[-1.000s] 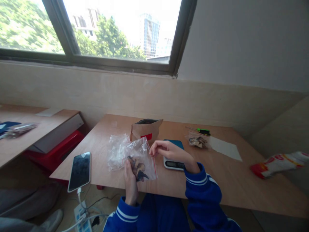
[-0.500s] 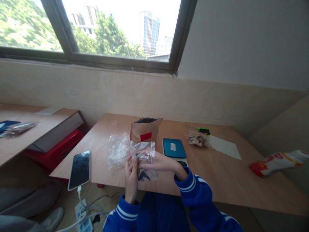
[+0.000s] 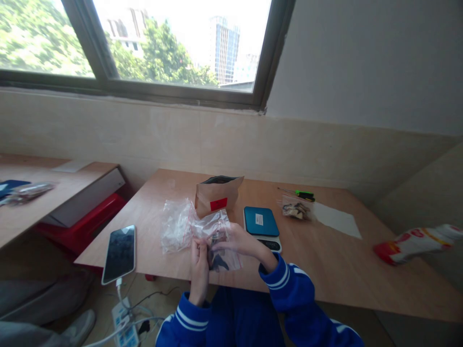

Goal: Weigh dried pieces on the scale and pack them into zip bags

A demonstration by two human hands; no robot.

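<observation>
My left hand (image 3: 200, 270) grips the lower left side of a small clear zip bag (image 3: 217, 236) with dark dried pieces inside, held just above the front edge of the wooden table (image 3: 325, 265). My right hand (image 3: 237, 241) pinches the same bag from the right, fingers curled on its upper part. A pile of empty clear bags (image 3: 175, 225) lies just left of it. Behind stands an open brown paper bag (image 3: 217, 193) with a red label. A small scale (image 3: 261, 224) with a teal platform sits to the right of my hands.
A phone (image 3: 120, 253) on a charging cable lies at the table's front left corner. A filled clear bag (image 3: 296, 210), a green-handled screwdriver (image 3: 304, 194) and a white sheet (image 3: 336, 219) lie at the back right. A red-and-white snack packet (image 3: 415, 245) sits far right. Another desk (image 3: 43, 202) stands left.
My right hand came down from above the scale onto the bag and now pinches it together with the left hand. The bag has folded lower and tilted slightly right.
</observation>
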